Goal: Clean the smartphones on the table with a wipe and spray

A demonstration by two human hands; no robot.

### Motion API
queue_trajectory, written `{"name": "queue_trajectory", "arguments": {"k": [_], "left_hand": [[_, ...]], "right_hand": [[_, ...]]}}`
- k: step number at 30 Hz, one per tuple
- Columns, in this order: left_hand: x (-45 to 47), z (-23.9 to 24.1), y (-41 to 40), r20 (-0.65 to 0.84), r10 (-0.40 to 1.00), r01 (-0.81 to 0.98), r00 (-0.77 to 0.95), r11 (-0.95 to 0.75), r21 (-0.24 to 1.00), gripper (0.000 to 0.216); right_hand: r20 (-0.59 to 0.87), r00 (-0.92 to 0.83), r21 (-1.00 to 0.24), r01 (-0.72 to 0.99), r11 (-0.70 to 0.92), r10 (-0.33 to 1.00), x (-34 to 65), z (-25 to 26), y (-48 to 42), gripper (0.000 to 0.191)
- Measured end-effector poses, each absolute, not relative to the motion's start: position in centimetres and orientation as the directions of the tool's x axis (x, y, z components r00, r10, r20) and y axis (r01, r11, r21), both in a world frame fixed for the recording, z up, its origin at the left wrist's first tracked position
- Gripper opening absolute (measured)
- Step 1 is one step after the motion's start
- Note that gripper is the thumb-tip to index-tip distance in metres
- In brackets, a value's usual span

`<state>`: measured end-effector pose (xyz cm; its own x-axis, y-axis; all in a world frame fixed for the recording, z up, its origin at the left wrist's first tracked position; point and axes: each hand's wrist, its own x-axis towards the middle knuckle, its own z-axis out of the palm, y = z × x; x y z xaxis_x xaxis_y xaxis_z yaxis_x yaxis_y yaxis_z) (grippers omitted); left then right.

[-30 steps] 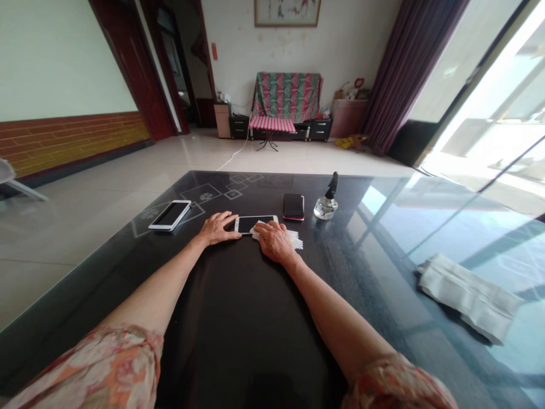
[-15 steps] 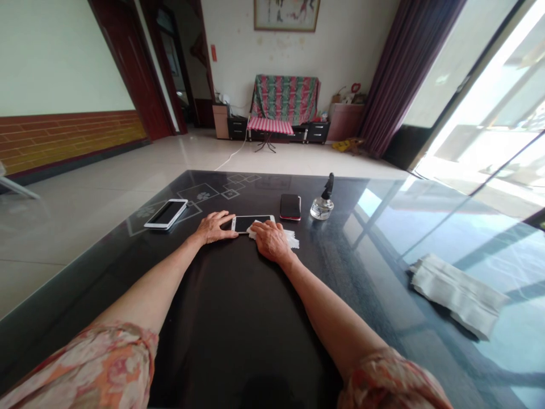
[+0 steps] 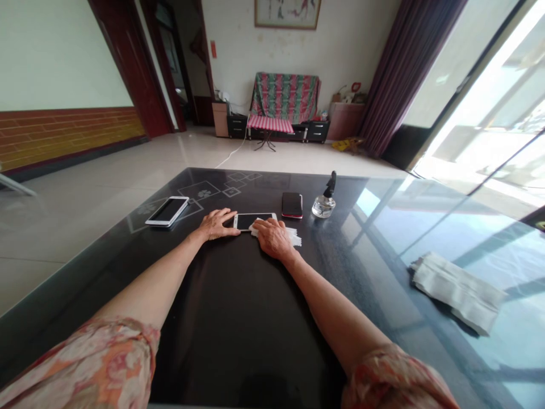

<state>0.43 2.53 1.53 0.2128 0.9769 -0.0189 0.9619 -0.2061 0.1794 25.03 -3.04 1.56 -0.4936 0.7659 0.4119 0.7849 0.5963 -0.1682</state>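
A white phone (image 3: 254,220) lies screen-up on the dark glass table (image 3: 238,318). My left hand (image 3: 216,225) rests flat at its left end, fingers spread, steadying it. My right hand (image 3: 273,238) presses a white wipe (image 3: 294,237) onto the phone's right part, fingers curled over the cloth. Both forearms reach forward from patterned sleeves.
A second white phone (image 3: 167,211) lies to the left, a dark phone in a red case (image 3: 292,204) behind, and a small clear spray bottle (image 3: 324,203) beside it. A folded grey cloth (image 3: 455,290) lies at the right. Tiled floor and a covered bench stand beyond.
Both hands stay on the phone; the right hand with the wipe has shifted only slightly. The view has moved a little.
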Motion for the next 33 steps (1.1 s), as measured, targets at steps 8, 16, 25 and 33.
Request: {"name": "queue_trajectory", "arguments": {"k": [8,16,25,33], "left_hand": [[0.3,2.3,2.8,-0.093,0.970,0.957,0.226,-0.203,0.208,0.094],[-0.5,2.3,4.8,-0.057,0.917,0.895,0.395,-0.370,0.251,0.095],[-0.1,2.5,4.4,-0.046,0.918,0.888,0.394,-0.368,0.278,0.091],[0.1,2.2,3.8,-0.034,0.907,0.882,0.420,-0.399,0.252,0.089]], "right_hand": [[0.408,-0.481,-0.188,0.788,0.587,0.776,25.0,1.8,-3.2,0.035],[0.415,-0.484,-0.192,0.781,0.594,0.770,25.1,1.5,-3.0,0.034],[0.387,-0.469,-0.211,0.793,0.572,0.794,25.0,1.8,-3.1,0.035],[0.424,-0.450,-0.264,0.769,0.583,0.786,25.0,1.6,-3.0,0.034]]}}
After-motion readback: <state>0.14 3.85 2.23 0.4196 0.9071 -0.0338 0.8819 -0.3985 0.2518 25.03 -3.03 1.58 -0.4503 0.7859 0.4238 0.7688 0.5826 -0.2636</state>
